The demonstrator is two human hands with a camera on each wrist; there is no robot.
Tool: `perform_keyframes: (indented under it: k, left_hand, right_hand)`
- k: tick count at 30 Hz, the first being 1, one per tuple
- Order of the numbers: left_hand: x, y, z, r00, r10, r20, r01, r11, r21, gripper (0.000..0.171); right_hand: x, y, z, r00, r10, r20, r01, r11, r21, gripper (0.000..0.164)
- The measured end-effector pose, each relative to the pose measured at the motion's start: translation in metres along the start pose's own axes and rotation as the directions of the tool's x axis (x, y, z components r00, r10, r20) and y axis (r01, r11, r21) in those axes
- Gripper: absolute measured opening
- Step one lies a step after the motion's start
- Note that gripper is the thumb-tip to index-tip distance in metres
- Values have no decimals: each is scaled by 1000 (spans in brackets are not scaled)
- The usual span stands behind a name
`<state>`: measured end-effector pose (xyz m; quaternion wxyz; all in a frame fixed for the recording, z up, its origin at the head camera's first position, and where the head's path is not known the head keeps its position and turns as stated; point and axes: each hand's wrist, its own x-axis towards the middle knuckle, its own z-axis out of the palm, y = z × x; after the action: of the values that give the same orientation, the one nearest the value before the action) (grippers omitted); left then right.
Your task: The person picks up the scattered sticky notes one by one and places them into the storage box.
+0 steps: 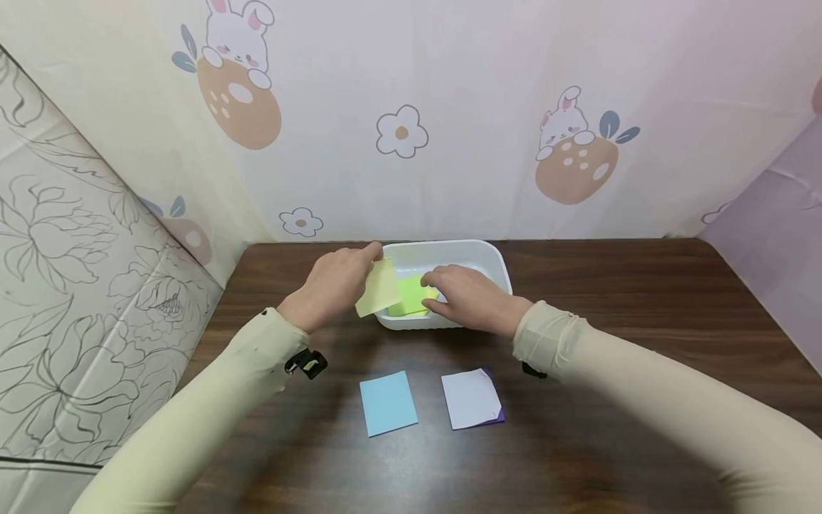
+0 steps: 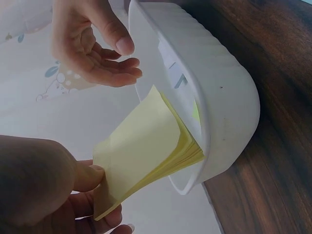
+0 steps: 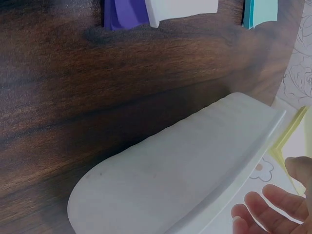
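My left hand (image 1: 336, 280) pinches a pad of pale yellow sticky notes (image 2: 139, 139) between thumb and fingers, tilted at the left rim of a white plastic bin (image 1: 449, 246). In the left wrist view the pad's far edge fans apart into several sheets. Over the bin hovers my right hand (image 1: 467, 293), fingers loosely bent and nothing between them in the left wrist view. Bright green sticky notes (image 1: 409, 296) lie inside the bin, partly hidden by the yellow pad and the right hand.
In front of the bin lie a blue sticky-note pad (image 1: 388, 403) and, to its right, a white pad (image 1: 471, 400) over a purple one (image 3: 127, 13). All rest on the dark wooden table (image 1: 629, 321). A patterned wall covering (image 1: 475, 143) rises right behind the bin.
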<state>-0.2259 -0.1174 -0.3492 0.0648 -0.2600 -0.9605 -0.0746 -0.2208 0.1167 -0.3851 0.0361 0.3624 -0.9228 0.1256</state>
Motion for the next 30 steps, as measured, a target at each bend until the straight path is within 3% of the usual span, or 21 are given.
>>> perform_keyframes:
  k: [30]
  left_hand:
    - [32,12,14,998,8,57,-6,999,-39,29]
  right_hand:
    - [-3,12,-3,997,67,35,-67,998,-3,36]
